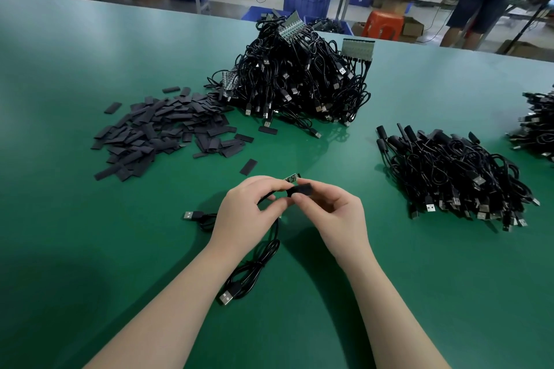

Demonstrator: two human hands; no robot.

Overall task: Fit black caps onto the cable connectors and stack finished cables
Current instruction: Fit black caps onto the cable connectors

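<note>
Pinching a small green circuit-board connector point(290, 178) at frame centre, the left hand point(248, 213) is steadying it while the right hand point(332, 214) is gripping a flat black cap point(301, 189), apparently sliding it on.

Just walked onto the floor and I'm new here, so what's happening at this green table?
A person is fitting a black cap, held in the right hand, onto a small circuit-board connector held by the left hand. Loose caps lie left, uncapped cables are piled behind, finished cables stacked right.
</note>
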